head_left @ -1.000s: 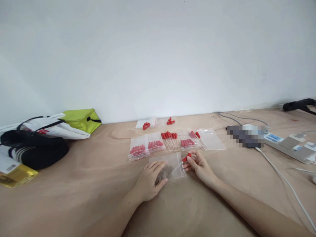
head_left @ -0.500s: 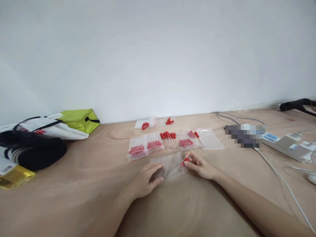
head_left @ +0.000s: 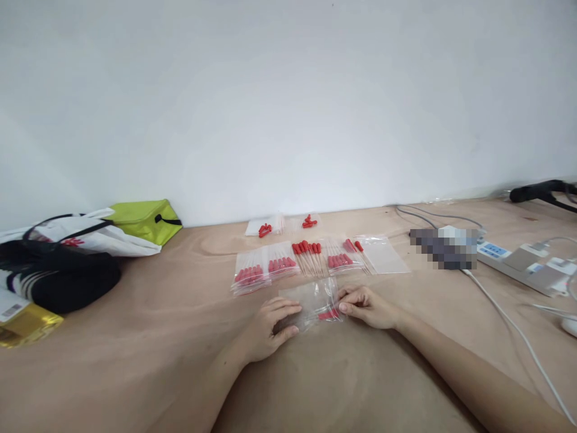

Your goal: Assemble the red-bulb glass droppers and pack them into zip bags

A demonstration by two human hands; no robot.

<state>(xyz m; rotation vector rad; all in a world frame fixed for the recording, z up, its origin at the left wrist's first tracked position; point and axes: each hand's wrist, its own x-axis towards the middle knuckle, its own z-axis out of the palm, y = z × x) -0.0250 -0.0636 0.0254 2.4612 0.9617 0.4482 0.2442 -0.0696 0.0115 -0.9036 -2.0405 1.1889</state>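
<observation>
A clear plastic bag (head_left: 309, 300) lies between my two hands, with red-tipped sticks (head_left: 328, 314) inside near its right end. My left hand (head_left: 274, 328) rests at the bag's left edge, thumb and fingers apart. The fingers of my right hand (head_left: 363, 305) are pinched on the bag's right edge. Beyond them lie filled bags of red-tipped sticks (head_left: 250, 273), a fan of loose red-tipped sticks (head_left: 309, 255), another filled bag (head_left: 341, 258) and a flat clear bag (head_left: 385, 255) with two red-tipped sticks beside it.
Two red bundles (head_left: 265, 230) lie on bags near the wall. On the left are a black cap (head_left: 76, 279), a white bag (head_left: 112, 237), a green bag (head_left: 144, 219) and a yellow package (head_left: 33, 325). A power strip (head_left: 518, 267) and cables lie right.
The red tip that was between my right fingers now lies inside the bag. My right hand has closed on the bag's edge, and the bag is more crumpled.
</observation>
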